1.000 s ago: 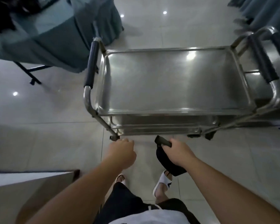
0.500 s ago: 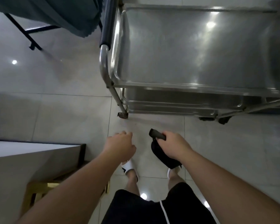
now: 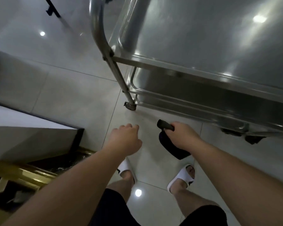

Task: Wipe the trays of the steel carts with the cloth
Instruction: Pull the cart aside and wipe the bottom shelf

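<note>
- Cloth (image 3: 173,148): dark, soft, bunched. It hangs below the right hand (image 3: 182,136), one rolled end sticking out past the knuckles toward the cart. It is in the air in front of the cart, clear of every tray. Judged light and limp; it should flatten under the palm for wiping and needs no more than the present fistful.
- Right hand: fingers curled tight around the cloth.
- Left hand (image 3: 125,140): holds nothing, fingers loosely bent and close together, beside the right hand and apart from the cart.
- Steel cart (image 3: 104,44): round polished tube frame, a small caster at the near foot. Judged rigid but likely to roll when pressed; the free hand could steady it at the tube.
- Top tray (image 3: 203,43): brushed steel, flat, shallow raised rim with rounded corners, showing lamp glare. Judged smooth and slick.
- Lower tray (image 3: 194,91): same make, in shadow beneath the top tray.
- Floor (image 3: 64,82): glossy pale tile.
- Sandals (image 3: 182,177): white, open-toed, one on each foot.
</note>
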Motion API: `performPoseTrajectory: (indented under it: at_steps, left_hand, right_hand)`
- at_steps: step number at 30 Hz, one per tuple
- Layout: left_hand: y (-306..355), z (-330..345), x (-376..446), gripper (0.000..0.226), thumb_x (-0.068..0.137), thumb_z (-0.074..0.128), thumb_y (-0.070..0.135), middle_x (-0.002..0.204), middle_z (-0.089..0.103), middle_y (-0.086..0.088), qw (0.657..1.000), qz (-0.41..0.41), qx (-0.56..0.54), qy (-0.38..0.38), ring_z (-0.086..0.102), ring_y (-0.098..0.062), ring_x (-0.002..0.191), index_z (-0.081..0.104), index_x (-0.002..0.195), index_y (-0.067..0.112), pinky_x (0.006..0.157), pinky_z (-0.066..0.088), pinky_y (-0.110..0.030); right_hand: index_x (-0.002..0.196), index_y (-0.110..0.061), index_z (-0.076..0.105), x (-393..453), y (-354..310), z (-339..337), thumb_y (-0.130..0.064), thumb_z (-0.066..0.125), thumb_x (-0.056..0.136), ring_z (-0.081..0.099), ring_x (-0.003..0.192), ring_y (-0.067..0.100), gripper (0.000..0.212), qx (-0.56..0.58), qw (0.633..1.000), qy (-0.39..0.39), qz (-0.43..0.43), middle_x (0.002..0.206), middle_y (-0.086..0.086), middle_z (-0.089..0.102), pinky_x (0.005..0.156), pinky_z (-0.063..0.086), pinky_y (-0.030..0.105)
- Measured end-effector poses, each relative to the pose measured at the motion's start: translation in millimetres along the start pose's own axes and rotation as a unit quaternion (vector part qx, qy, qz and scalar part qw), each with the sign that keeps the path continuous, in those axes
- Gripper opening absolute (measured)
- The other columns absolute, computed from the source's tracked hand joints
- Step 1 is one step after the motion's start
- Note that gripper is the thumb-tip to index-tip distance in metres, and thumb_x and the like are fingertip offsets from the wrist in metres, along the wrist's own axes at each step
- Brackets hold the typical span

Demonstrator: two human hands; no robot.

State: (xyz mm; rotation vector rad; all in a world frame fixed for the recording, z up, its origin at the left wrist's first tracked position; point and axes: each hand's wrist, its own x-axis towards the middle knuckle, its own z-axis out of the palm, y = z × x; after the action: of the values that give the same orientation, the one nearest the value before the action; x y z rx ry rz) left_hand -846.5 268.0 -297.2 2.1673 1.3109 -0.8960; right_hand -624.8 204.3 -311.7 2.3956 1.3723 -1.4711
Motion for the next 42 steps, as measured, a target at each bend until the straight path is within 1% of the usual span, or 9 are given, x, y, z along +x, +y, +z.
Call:
performPoseTrajectory:
  at_steps: [8, 12, 16, 19, 23, 30, 34, 38, 42]
  left_hand:
    - [-9.9, 67.3, 132.8, 0.06, 0.098, 0.054, 0.048, 0.145, 0.055, -0.004, 0.998, 0.034, -0.006, 0.05, 0.056, -0.032, 0.13, 0.042, 0.153, 0.026, 0.099, 0.046, -0.048]
    - [-18.4, 100.5, 197.3, 0.058, 0.098, 0.055, 0.044, 0.144, 0.056, -0.007, 0.995, 0.048, 0.0, 0.088, 0.058, -0.033, 0.127, 0.042, 0.151, 0.024, 0.096, 0.049, -0.047]
    - [-30.3, 129.3, 260.8, 0.058, 0.097, 0.058, 0.043, 0.147, 0.055, -0.005, 0.992, 0.059, 0.028, 0.107, 0.056, -0.031, 0.131, 0.044, 0.15, 0.025, 0.095, 0.048, -0.045]
    - [-40.2, 143.0, 304.4, 0.06, 0.098, 0.057, 0.043, 0.149, 0.053, -0.004, 0.987, 0.062, 0.08, 0.124, 0.053, -0.032, 0.137, 0.042, 0.153, 0.025, 0.102, 0.049, -0.049]
    - [-46.3, 150.5, 354.9, 0.061, 0.1, 0.056, 0.043, 0.146, 0.053, -0.003, 0.984, 0.064, 0.08, 0.148, 0.058, -0.032, 0.132, 0.039, 0.156, 0.026, 0.094, 0.058, -0.048]
    - [-62.6, 161.7, 405.7, 0.056, 0.1, 0.055, 0.043, 0.144, 0.055, -0.002, 0.978, 0.077, 0.001, 0.194, 0.063, -0.03, 0.124, 0.046, 0.153, 0.028, 0.095, 0.058, -0.044]
    - [-87.3, 185.5, 413.4, 0.053, 0.097, 0.061, 0.04, 0.136, 0.058, -0.001, 0.977, 0.074, -0.056, 0.19, 0.062, -0.025, 0.116, 0.055, 0.148, 0.028, 0.086, 0.051, -0.032]
    - [-126.7, 195.0, 424.3, 0.042, 0.099, 0.062, 0.039, 0.135, 0.061, -0.003, 0.977, 0.037, -0.115, 0.173, 0.062, -0.022, 0.107, 0.064, 0.14, 0.027, 0.084, 0.051, -0.032]
    - [-156.7, 181.1, 432.3, 0.073, 0.091, 0.067, 0.066, 0.137, 0.052, 0.003, 0.954, 0.015, -0.187, 0.232, 0.056, -0.016, 0.115, 0.053, 0.148, 0.022, 0.092, 0.046, -0.031]
  right_hand:
    - [0.087, -0.03, 0.06, 124.5, 43.8, 62.4, -0.047, 0.049, 0.095, 0.061, 0.075, 0.019, 0.022, -0.064, 0.997, 0.027, -0.035, 0.082, -0.005, 0.063, 0.063, 0.045, 0.034]
    - [0.097, -0.031, 0.062, 187.5, 52.1, 84.0, -0.045, 0.05, 0.095, 0.063, 0.08, 0.023, 0.019, -0.102, 0.991, 0.04, -0.076, 0.089, -0.002, 0.066, 0.074, 0.056, 0.039]
    - [0.104, -0.033, 0.062, 250.7, 62.0, 100.1, -0.047, 0.05, 0.097, 0.064, 0.087, 0.026, 0.02, -0.112, 0.987, 0.072, -0.093, 0.096, 0.0, 0.066, 0.082, 0.056, 0.043]
    - [0.097, -0.031, 0.062, 295.4, 68.7, 108.0, -0.048, 0.048, 0.098, 0.065, 0.082, 0.025, 0.022, -0.108, 0.981, 0.122, -0.103, 0.091, 0.0, 0.067, 0.08, 0.057, 0.044]
    - [0.092, -0.028, 0.062, 343.9, 79.0, 114.9, -0.042, 0.05, 0.097, 0.063, 0.077, 0.023, 0.019, -0.059, 0.971, 0.181, -0.142, 0.087, 0.001, 0.067, 0.076, 0.057, 0.044]
    - [0.105, -0.024, 0.066, 406.2, 77.2, 137.8, -0.033, 0.057, 0.096, 0.063, 0.087, 0.028, 0.016, 0.028, 0.936, 0.273, -0.219, 0.09, 0.004, 0.067, 0.074, 0.049, 0.036]
    - [0.108, -0.021, 0.066, 424.3, 61.9, 154.8, -0.033, 0.055, 0.094, 0.064, 0.089, 0.03, 0.021, 0.057, 0.926, 0.295, -0.229, 0.091, 0.005, 0.067, 0.08, 0.053, 0.041]
    - [0.109, -0.016, 0.066, 445.0, 33.5, 164.5, -0.037, 0.052, 0.093, 0.065, 0.091, 0.036, 0.03, 0.067, 0.91, 0.326, -0.247, 0.092, 0.01, 0.069, 0.083, 0.054, 0.047]
    - [0.115, -0.015, 0.064, 469.5, 4.2, 174.3, -0.038, 0.05, 0.095, 0.066, 0.093, 0.038, 0.034, 0.091, 0.9, 0.337, -0.262, 0.095, 0.013, 0.069, 0.085, 0.054, 0.05]
